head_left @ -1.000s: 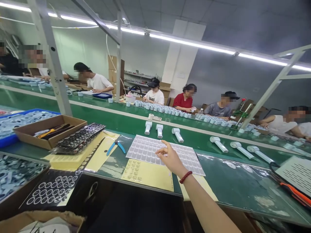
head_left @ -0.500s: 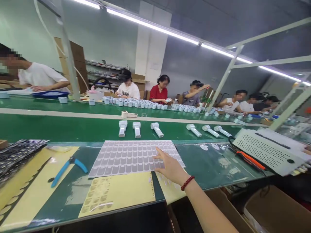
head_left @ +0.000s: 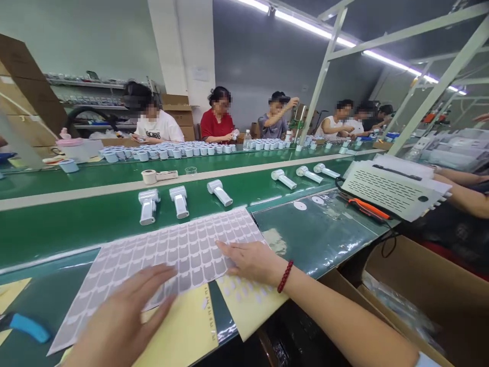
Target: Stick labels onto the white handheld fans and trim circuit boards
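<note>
A large sheet of grey labels (head_left: 126,267) lies across the near bench in front of me. My right hand (head_left: 254,261), a red bead bracelet at its wrist, rests on its right part with fingers stretched out to the left. Over the sheet's near left part is my left hand (head_left: 128,311), blurred, its thumb spread from the fingers and nothing visible in it; whether it touches the sheet I cannot tell. A yellow backing sheet (head_left: 191,326) lies below the labels, partly behind my left hand. Another yellow sheet (head_left: 244,311) with pale stickers sits under my right hand.
Several white handheld devices with round heads (head_left: 148,206) lie along the green belt (head_left: 91,209), beside a tape roll (head_left: 148,177). Blue-handled pliers (head_left: 28,326) are at left. At right are a slotted white panel (head_left: 393,188), an orange-handled tool (head_left: 369,208) and a cardboard box (head_left: 431,275). Co-workers sit opposite.
My left hand has come into view over the label sheet. The right hand stays on the sheet's right part, its fingers now flatter. The view has swung right and closer.
</note>
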A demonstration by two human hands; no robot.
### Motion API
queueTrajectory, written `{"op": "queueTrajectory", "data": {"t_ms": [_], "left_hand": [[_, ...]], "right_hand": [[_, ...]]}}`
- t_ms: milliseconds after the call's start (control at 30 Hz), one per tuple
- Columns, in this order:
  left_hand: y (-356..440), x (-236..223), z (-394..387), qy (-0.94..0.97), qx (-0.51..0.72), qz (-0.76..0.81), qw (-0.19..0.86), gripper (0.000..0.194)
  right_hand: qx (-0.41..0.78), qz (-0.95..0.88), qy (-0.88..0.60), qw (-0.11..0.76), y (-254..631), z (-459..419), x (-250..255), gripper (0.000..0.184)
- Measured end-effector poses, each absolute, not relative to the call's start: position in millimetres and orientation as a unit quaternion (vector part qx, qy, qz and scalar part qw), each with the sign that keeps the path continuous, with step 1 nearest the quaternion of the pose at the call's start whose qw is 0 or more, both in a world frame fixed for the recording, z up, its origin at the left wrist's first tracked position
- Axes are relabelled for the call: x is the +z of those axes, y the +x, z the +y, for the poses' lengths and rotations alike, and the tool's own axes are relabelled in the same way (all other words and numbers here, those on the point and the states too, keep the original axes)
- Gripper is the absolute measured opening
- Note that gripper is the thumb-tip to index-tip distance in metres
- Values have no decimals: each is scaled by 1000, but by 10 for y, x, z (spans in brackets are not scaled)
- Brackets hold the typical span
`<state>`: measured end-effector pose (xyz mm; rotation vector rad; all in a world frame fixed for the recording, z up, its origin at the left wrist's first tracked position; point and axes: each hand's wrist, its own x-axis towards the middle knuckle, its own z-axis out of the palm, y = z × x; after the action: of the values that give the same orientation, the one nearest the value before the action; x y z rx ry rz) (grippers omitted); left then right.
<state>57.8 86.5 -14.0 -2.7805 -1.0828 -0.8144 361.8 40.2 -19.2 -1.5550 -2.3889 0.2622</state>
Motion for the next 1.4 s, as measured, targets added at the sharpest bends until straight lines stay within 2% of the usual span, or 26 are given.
{"op": "queueTrajectory", "data": {"t_ms": [133,300,433,633,767,867,1000,1133,1233,1400], "left_hand": [[1478,61,842,-945,-123,-299,42,34],[1990,136,820,-952,2,-307,-7,19],[2062,84,910,-961,-21,-274,10,15],[1980,1,1053,-971,-108,-215,-2,39],[2105,39,996,-967,-94,-236,-33,40],[2311,69,902,-965,-72,-251,-26,33],[2515,104,882,-959,-26,-280,-40,25],[2537,141,939,-960,-17,-275,-58,31],[2528,169,935,-961,7,-274,-23,34],[2597,177,809,-954,46,-278,107,31]], "right_hand": [[76,-800,-565,185,3801,291,-154,92],[48,-710,-643,283,4174,-44,-216,87],[86,-666,-661,335,4321,-206,-331,89],[117,-650,-661,355,4370,-123,-402,76],[119,-644,-665,360,4392,-79,-388,64],[115,-636,-672,363,4388,-65,-368,56],[114,-629,-678,362,4375,-41,-342,58],[119,-628,-679,362,4378,-17,-321,57],[120,-628,-677,365,4384,-2,-318,55],[122,-629,-672,371,4386,19,-325,52]]}}
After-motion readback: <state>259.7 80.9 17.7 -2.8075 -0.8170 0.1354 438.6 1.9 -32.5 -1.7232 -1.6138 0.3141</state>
